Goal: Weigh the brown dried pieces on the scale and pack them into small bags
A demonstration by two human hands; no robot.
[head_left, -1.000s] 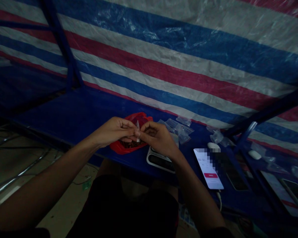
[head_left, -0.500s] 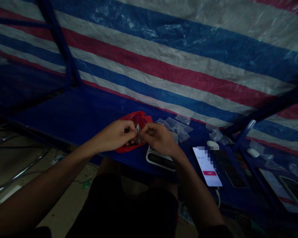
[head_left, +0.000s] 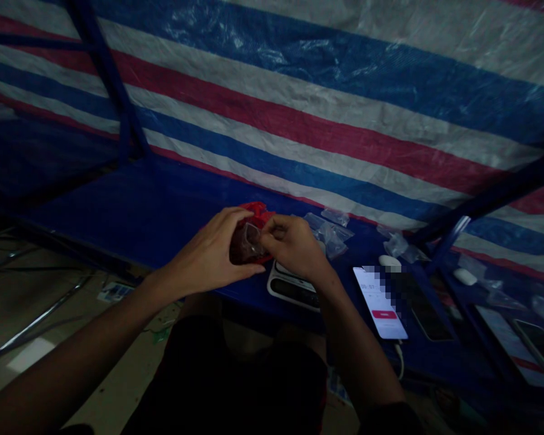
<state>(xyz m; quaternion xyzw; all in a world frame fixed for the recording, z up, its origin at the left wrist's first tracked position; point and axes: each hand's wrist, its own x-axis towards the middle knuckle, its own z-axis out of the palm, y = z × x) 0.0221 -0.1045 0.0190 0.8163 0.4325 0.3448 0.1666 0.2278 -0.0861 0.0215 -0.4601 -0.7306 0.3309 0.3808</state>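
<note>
My left hand (head_left: 217, 251) and my right hand (head_left: 294, 244) meet over the blue table (head_left: 131, 208). Both pinch a small clear plastic bag (head_left: 249, 237) held between them, my left fingers curled around its side and my right fingertips on its top edge. Right behind the hands lies a red plastic bag (head_left: 258, 211) holding something dark. A small white digital scale (head_left: 290, 287) sits under my right wrist at the table's front edge.
Several empty clear bags (head_left: 329, 232) lie right of the hands. A lit phone (head_left: 381, 302) with a cable, a dark phone (head_left: 421, 305) and further phones (head_left: 521, 341) lie to the right. A striped tarp (head_left: 299, 103) hangs behind. Blue frame posts (head_left: 113, 90) stand at left and right.
Both hands have lifted slightly away from me, above the red bag. My left hand has turned and now cups the small clear bag, which shows more fully.
</note>
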